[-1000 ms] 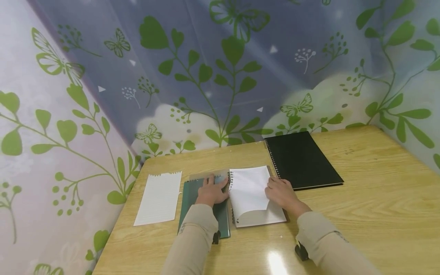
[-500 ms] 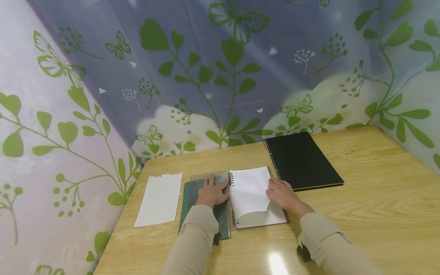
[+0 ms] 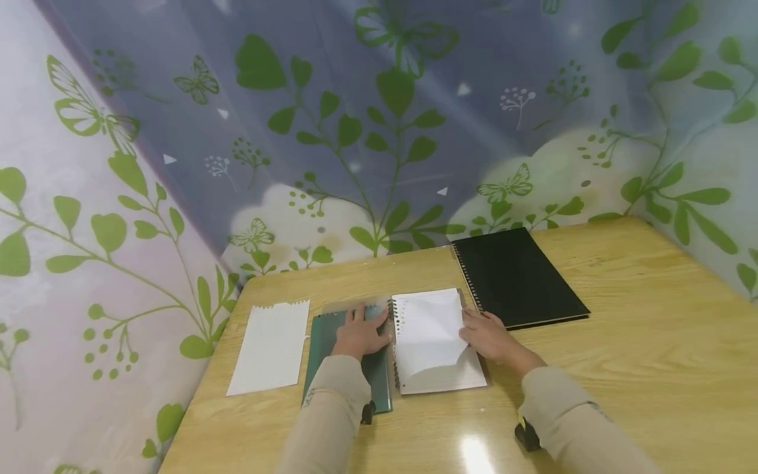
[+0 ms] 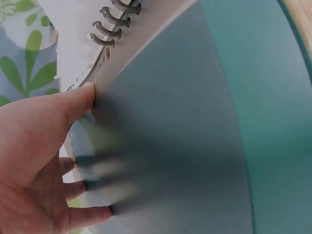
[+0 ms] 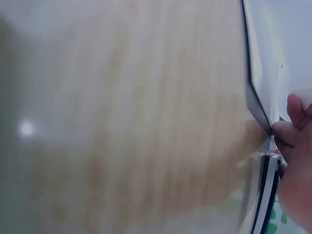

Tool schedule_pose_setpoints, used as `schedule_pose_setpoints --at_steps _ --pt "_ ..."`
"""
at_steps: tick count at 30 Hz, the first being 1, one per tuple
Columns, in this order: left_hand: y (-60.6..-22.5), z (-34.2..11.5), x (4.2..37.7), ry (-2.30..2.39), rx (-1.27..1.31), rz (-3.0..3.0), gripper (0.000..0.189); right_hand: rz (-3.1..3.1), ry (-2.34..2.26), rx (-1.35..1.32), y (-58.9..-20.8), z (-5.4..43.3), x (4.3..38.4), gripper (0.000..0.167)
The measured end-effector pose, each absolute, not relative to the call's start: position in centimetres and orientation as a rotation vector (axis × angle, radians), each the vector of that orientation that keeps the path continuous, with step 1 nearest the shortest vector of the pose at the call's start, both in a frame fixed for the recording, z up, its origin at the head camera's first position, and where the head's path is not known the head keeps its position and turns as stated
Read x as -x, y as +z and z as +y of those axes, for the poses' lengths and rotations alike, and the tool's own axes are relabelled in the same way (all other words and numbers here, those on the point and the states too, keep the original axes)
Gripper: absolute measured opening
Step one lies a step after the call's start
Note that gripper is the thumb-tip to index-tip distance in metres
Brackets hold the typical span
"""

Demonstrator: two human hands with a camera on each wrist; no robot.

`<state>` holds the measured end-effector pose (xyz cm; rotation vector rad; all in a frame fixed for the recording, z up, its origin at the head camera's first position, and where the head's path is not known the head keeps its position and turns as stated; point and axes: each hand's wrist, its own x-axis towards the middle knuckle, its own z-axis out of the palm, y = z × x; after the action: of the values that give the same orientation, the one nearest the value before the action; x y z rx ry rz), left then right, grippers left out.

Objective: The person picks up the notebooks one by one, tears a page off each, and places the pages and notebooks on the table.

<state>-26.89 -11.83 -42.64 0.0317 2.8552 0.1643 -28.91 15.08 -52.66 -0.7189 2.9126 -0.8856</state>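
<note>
An open spiral notebook (image 3: 472, 380) lies on the table, its dark coil (image 3: 395, 359) in the middle. Its teal cover (image 3: 380, 385) is folded out to the left. My left hand (image 3: 360, 334) rests spread on that cover near the coil; in the left wrist view its thumb (image 4: 80, 101) touches the cover's edge beside the rings. My right hand (image 3: 490, 337) pinches the right edge of a white page (image 3: 428, 329). A row of punched holes along that page's left side shows to the right of the coil. In the right wrist view, the fingers are right at the page edge.
A loose sheet (image 3: 269, 349) with a ragged top edge lies to the left of the notebook. A black spiral-bound book (image 3: 521, 280) lies at the back right, close to my right hand. Patterned curtains (image 3: 331, 131) hang behind the wooden table (image 3: 639, 368).
The white page has shifted right with my right hand, and its punched edge now stands apart from the coil. My left hand stays on the teal cover.
</note>
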Motion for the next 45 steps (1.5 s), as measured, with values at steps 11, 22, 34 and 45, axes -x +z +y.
schedule_pose_setpoints --at_steps 11,22,34,45 --pt "-42.5 -12.3 26.8 0.178 -0.057 2.854 0.057 2.880 -0.988 0.467 -45.5 12.7 24.6 0.042" --pt "-43.1 -12.4 27.2 0.221 -0.055 2.913 0.059 2.742 -1.322 0.139 -43.7 12.4 22.8 0.069" --pt "-43.8 -12.3 25.0 0.375 0.005 3.056 0.050 2.566 -1.381 -0.101 -43.9 11.8 19.4 0.045" --pt "-42.6 -12.8 22.2 0.336 -0.279 2.853 0.054 2.690 -1.379 -0.054 -44.4 12.1 18.3 0.028"
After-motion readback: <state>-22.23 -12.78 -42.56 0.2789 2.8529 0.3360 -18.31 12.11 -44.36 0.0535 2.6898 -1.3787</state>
